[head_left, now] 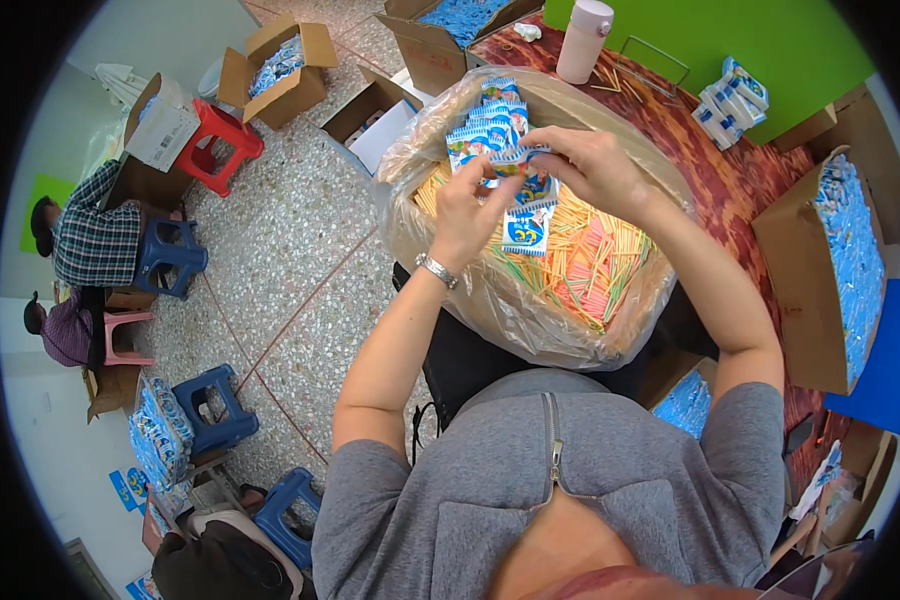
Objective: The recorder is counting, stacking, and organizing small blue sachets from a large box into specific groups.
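Both my hands meet over a large box lined with a clear plastic bag (560,345). Between them is a small blue-and-white packet (513,158). The fingers of my left hand (462,208) pinch one end, and those of my right hand (600,172) pinch the other. Beneath them, loose thin sticks (585,265) in yellow, pink and green fill the bag. One blue-and-white packet (525,232) lies flat on the sticks, just below my fingers. More such packets (490,125) are heaped at the far side of the bag, partly behind my hands.
A pale pink bottle (584,42) and a stack of packets (732,103) stand on the red-patterned table (670,130). Right of me is a carton (810,280) full of blue packets. An open carton (288,72), a red stool (220,145) and two seated people occupy the left side.
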Demonstrator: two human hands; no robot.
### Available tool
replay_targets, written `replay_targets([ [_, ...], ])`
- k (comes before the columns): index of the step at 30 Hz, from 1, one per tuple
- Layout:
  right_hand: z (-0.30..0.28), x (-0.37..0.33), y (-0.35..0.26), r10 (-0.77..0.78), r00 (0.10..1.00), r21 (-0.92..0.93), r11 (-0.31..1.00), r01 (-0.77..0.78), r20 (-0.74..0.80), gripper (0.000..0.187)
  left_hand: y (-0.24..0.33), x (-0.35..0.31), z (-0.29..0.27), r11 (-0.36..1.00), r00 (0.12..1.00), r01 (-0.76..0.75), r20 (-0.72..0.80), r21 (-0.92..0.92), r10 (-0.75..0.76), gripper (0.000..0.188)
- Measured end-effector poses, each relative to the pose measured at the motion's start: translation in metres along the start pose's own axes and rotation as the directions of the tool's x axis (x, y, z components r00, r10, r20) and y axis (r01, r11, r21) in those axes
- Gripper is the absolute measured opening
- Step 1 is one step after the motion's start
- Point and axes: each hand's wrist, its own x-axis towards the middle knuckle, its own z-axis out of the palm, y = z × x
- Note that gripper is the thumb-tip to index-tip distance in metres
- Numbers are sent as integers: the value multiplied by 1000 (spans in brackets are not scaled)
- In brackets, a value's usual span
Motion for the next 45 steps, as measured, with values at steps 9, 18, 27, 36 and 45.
replay_targets([
  [9, 60, -50, 88, 379, 923, -199, 911, -360, 66, 31, -41, 37, -44, 922, 948, 273, 83, 276, -306, 12],
  [18, 82, -51, 89, 540, 830, -239, 832, -501, 139, 29, -91, 54, -42, 791, 972, 220, -63, 571, -224, 27],
  [27, 90, -55, 91, 216, 975, -582, 788, -203, -48, 8, -47, 12, -18, 697, 968, -249, 186, 673, 167, 35],
  [36, 86, -48, 78, 340, 925, -160, 917, -366, -171, 16, -46, 11, 6, 681, 949, -113, 282, 723, -142, 49],
  [45, 105, -55, 77, 474, 878, 22, 879, -476, 60, 26, -62, 17, 10, 655, 903, -108, 349, 748, -249, 48],
])
